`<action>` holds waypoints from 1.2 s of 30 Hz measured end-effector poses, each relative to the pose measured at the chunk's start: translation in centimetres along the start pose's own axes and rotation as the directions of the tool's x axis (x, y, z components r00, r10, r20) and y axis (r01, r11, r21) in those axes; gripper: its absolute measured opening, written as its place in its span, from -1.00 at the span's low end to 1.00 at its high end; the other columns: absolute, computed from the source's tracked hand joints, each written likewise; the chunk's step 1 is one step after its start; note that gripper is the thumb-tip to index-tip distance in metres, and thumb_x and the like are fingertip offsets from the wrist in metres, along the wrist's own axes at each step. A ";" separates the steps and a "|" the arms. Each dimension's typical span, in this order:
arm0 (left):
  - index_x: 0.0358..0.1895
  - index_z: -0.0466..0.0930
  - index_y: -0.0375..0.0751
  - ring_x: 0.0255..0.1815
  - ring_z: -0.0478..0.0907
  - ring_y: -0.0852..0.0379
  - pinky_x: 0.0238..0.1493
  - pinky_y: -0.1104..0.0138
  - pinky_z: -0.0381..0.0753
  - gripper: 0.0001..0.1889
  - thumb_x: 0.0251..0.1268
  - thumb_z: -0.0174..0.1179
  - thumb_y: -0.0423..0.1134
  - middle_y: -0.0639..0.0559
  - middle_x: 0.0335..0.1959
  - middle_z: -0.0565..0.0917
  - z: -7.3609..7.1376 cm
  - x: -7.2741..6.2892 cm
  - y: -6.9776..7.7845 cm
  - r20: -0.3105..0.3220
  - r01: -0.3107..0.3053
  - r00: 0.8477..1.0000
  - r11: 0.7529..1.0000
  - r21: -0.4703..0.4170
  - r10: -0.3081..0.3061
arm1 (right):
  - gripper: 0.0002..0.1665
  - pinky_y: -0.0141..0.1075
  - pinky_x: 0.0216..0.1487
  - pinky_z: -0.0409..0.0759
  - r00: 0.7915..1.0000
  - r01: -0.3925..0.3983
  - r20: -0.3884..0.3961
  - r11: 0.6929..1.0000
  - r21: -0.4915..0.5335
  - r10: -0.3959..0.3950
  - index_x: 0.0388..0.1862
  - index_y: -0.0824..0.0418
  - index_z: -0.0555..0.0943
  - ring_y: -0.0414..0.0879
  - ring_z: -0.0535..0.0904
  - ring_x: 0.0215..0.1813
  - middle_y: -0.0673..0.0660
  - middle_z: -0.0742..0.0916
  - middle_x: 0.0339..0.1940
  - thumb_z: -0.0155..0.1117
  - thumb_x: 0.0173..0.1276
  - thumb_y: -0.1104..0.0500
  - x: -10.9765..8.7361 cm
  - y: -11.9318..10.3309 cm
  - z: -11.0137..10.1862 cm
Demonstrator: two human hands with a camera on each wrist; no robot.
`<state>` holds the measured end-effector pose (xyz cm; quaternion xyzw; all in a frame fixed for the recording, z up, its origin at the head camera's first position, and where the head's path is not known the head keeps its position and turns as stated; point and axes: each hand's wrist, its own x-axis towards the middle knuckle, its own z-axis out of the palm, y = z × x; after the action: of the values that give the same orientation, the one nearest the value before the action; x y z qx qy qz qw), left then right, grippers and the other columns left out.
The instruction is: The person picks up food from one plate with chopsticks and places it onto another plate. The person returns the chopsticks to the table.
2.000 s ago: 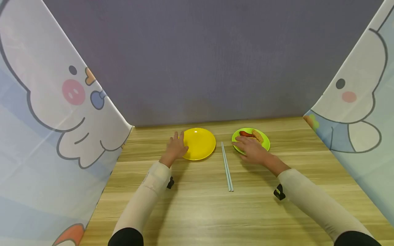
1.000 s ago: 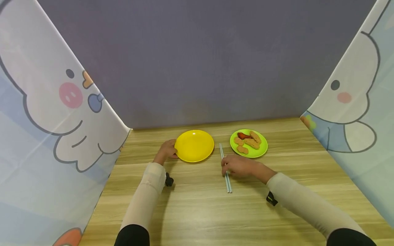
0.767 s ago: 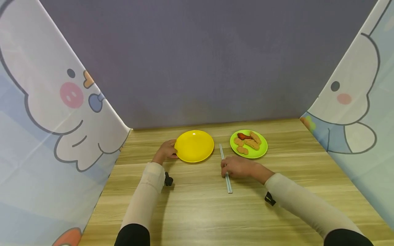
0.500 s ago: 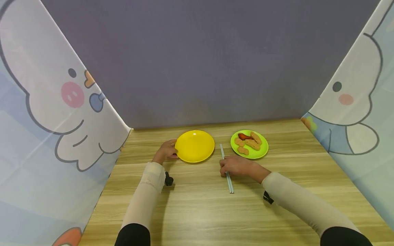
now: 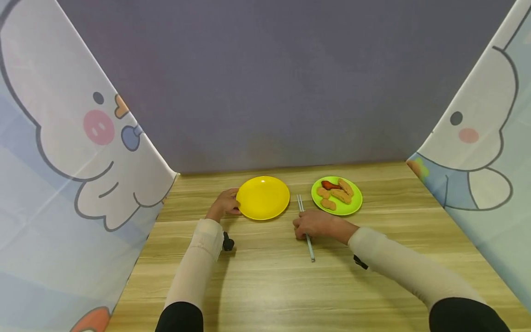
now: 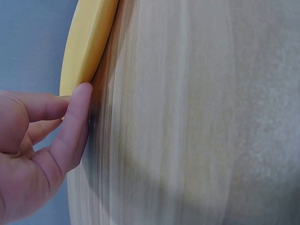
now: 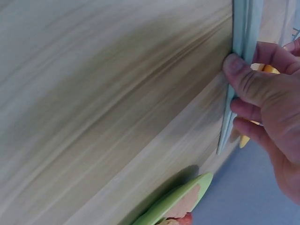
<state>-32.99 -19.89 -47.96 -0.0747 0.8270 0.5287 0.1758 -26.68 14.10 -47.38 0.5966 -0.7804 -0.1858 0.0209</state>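
Note:
My left hand [image 5: 226,202] pinches the left rim of a yellow plate [image 5: 263,198] that lies on the table. In the left wrist view, thumb and fingers meet at the yellow plate's edge [image 6: 86,44]. Between the two plates, my right hand [image 5: 314,224] pinches a pair of pale blue-green chopsticks [image 5: 310,249] about mid-length. The right wrist view shows thumb and fingers on either side of the chopsticks [image 7: 245,28]. Right of them sits a green plate [image 5: 355,204] bearing a red drumstick-shaped piece [image 5: 330,185] and several tan breaded pieces [image 5: 341,196].
The wooden table [image 5: 265,286] ends at a grey wall [image 5: 265,92] behind the plates. Cartoon-printed cloth panels [image 5: 54,198] slope up on the left and right sides. A small black device [image 5: 227,242] is worn under each wrist.
My right hand came from above the green plate to the chopsticks, and their near ends have turned slightly. My left hand dropped from over the yellow plate to its rim and has since held still.

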 end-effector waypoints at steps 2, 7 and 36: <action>0.57 0.26 -0.08 -0.22 0.71 -0.02 -0.11 0.16 0.85 -0.21 0.24 0.14 -0.59 -0.36 0.26 0.56 -0.1 0.0 0.0 0.009 0.001 1.000 1.000 -0.001 -0.001 | -0.83 -0.42 -0.35 0.38 1.000 0.018 -0.016 1.000 -0.014 -0.018 -0.42 -0.25 0.65 -0.16 0.43 -0.34 -0.14 0.59 -0.34 0.44 0.23 0.08 -0.1 0.0 0.2; 0.57 0.25 -0.14 -0.21 0.71 -0.04 -0.18 0.18 0.85 -0.20 0.22 0.13 -0.60 -0.38 0.24 0.56 -0.3 -0.2 0.1 0.016 -0.006 1.000 1.000 0.009 0.006 | -0.85 -0.42 -0.34 0.42 0.992 0.054 -0.115 0.998 -0.028 -0.057 -0.40 -0.24 0.66 -0.15 0.46 -0.34 -0.15 0.61 -0.35 0.37 0.31 0.06 -0.5 0.2 0.9; 0.58 0.23 -0.12 -0.23 0.68 0.06 -0.01 0.09 0.82 -0.23 0.28 0.11 -0.59 -0.39 0.31 0.53 0.1 0.3 0.1 0.018 -0.008 1.000 1.000 0.027 0.007 | -0.67 -0.40 -0.37 0.51 0.843 0.021 -0.536 0.999 -0.045 -0.042 -0.28 0.12 0.42 -0.18 0.43 -0.41 -0.04 0.54 -0.41 0.44 0.22 0.30 -3.0 2.6 -2.5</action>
<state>-33.26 -19.78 -48.05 -0.0645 0.8327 0.5189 0.1821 -27.54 16.83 -43.65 0.6369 -0.7300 -0.0264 0.2466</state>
